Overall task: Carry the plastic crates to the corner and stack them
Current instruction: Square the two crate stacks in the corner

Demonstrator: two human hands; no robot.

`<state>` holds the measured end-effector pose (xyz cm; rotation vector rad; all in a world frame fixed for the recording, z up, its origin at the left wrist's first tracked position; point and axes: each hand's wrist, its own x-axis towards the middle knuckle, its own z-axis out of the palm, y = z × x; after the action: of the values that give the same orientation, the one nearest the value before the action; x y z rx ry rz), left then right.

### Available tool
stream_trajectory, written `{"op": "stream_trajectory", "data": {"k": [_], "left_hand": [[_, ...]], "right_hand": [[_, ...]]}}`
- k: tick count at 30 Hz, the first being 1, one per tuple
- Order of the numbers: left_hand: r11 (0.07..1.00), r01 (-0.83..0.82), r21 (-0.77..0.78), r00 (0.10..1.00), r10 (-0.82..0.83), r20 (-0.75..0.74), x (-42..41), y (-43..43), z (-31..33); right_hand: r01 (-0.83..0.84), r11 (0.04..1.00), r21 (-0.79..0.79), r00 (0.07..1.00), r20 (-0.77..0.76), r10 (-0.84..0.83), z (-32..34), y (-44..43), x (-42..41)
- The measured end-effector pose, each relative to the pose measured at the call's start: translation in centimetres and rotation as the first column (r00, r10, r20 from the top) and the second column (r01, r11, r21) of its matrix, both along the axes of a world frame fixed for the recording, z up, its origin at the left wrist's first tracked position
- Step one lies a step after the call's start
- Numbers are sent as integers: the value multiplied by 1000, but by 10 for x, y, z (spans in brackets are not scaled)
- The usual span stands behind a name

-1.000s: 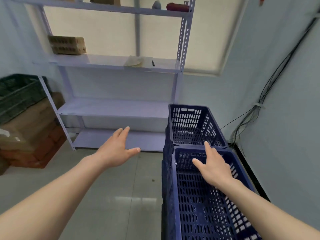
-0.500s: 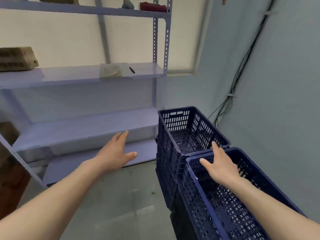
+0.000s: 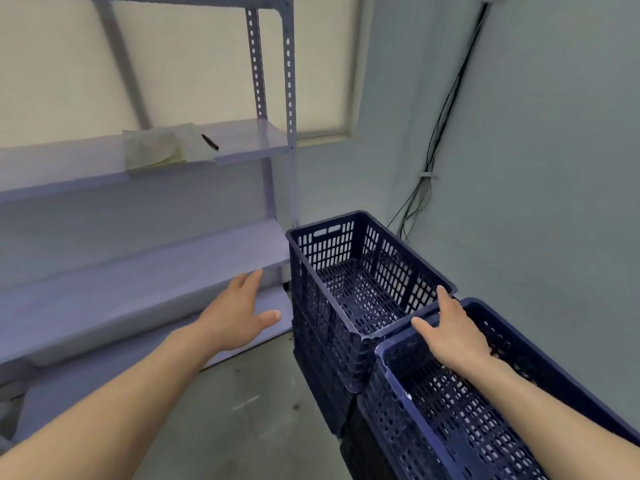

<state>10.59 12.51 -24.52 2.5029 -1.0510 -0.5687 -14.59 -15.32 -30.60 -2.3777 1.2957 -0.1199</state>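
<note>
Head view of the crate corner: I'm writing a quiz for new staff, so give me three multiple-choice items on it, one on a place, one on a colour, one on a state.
1. Where does the pen lie?
A. on the floor
B. on a shelf beside the papers
C. inside a crate

2. What colour are the far crate and the near crate?
A. red
B. green
C. dark blue

3. How is the left hand?
A. open, holding nothing
B. gripping a shelf post
C. lifting a crate

Answers:
1. B, the pen lies on the shelf board just right of the papers.
2. C, both perforated crates are dark blue.
3. A, its fingers are spread in the air and touch nothing.
</note>
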Motion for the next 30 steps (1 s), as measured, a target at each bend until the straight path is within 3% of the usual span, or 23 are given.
{"op": "stream_trajectory", "data": {"k": [14, 25, 30], "left_hand": [[990, 143, -10, 990, -143, 19, 138, -134, 6], [923, 356, 149, 934, -346, -88, 228, -250, -113], [910, 343, 235, 935, -354, 9, 260, -285, -160]], "right_hand": [[213, 976, 49, 977, -13, -213, -3, -54, 64], [620, 773, 132, 780, -203, -591, -62, 10, 71], [703, 691, 169, 707, -276, -651, -81, 27, 102]]}}
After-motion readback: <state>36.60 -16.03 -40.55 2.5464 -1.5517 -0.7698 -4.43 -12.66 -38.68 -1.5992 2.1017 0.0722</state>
